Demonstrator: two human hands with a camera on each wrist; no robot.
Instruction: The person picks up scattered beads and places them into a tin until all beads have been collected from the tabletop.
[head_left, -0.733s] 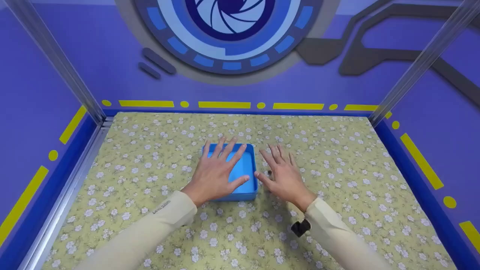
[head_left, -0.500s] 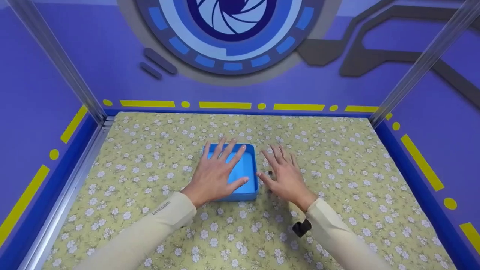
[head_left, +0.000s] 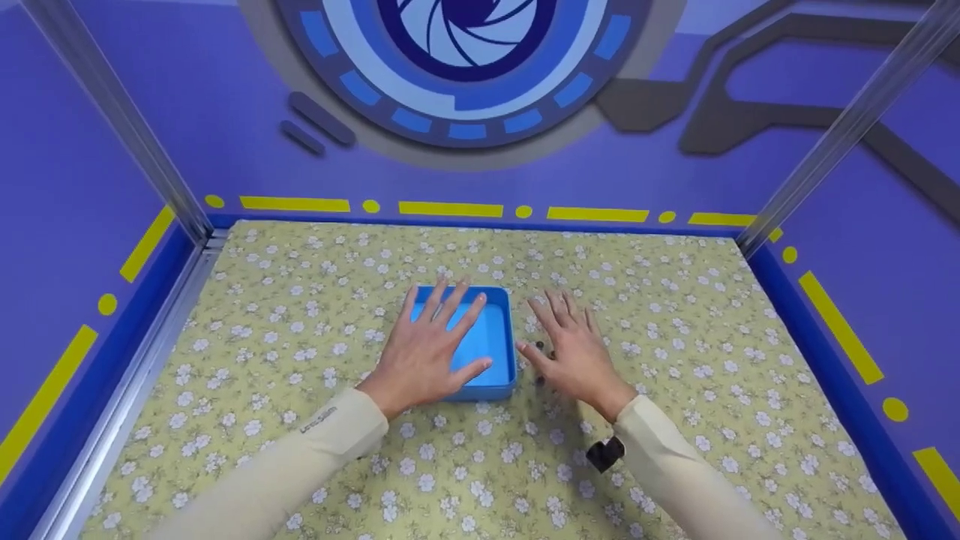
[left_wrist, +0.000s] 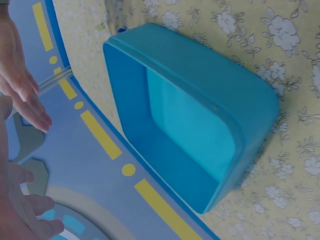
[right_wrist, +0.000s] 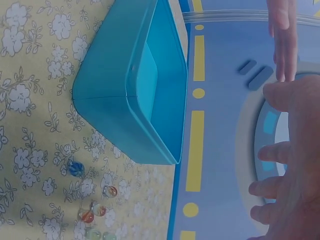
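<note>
A blue square open-topped box stands on the floral cloth. Over its left part hovers my left hand, palm down, fingers spread and nothing in its grasp. My right hand is held just right of the box, fingers extended and holding nothing. Small dark marbles show by its thumb; others are hidden beneath the hand. In the right wrist view they are glass: a blue marble, a red-streaked marble and several more, lying loose beside the box. The visible inside of the box holds nothing.
A yellow floral cloth covers the table. Blue printed panels rise at the back and both sides, with metal posts at the back corners. A black device is strapped at the right wrist.
Both hands have drifted slightly apart, the left one a little leftward and the right one a little rightward. More marbles now show beside the right thumb. The box stays put.
</note>
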